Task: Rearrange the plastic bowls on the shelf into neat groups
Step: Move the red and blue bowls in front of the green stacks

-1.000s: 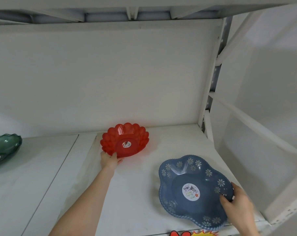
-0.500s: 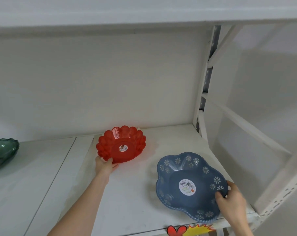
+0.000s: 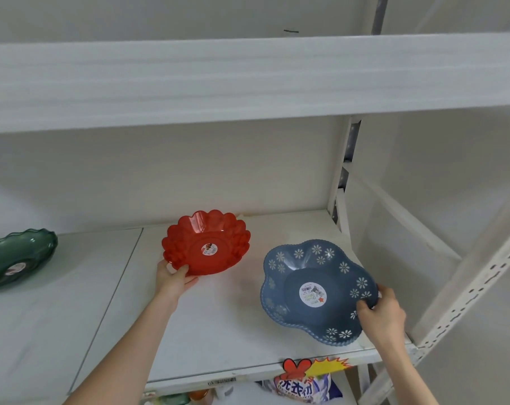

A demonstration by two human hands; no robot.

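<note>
A: status?

B: I'm gripping two bowls at once. My left hand [image 3: 174, 280] is pinching the red bowl [image 3: 206, 242] at its near-left rim, approx 7 o'clock on the bowl, thumb over the edge. My right hand [image 3: 382, 312] is clamping the blue flowered bowl [image 3: 315, 290] at its right rim, approx 4 o'clock, fingers curled over the lip.

A: both lifted?

B: Both are tipping up toward me, insides facing the cam. Can't tell if the far edges are touching the shelf [image 3: 218, 331].

A: where's stuff rel. to hands?

B: Red is sitting at 12 from my left hand, near the back wall. Blue is lying at 10 from my right hand, close to the front edge, right end of the shelf by the upright. Bowls are near each other, not touching. Green bowl [image 3: 17, 258] is sitting well apart at 9 o'clock, far left, nobody touching it.

A: how are you handling the step?

B: My read: I'm grouping red + blue first. Thin plastic, rim-only grips, so I'm thinking keep both low and slide, no swinging. Blue is hanging close to the front lip, drop risk. Green prob. needs fetching after.
</note>
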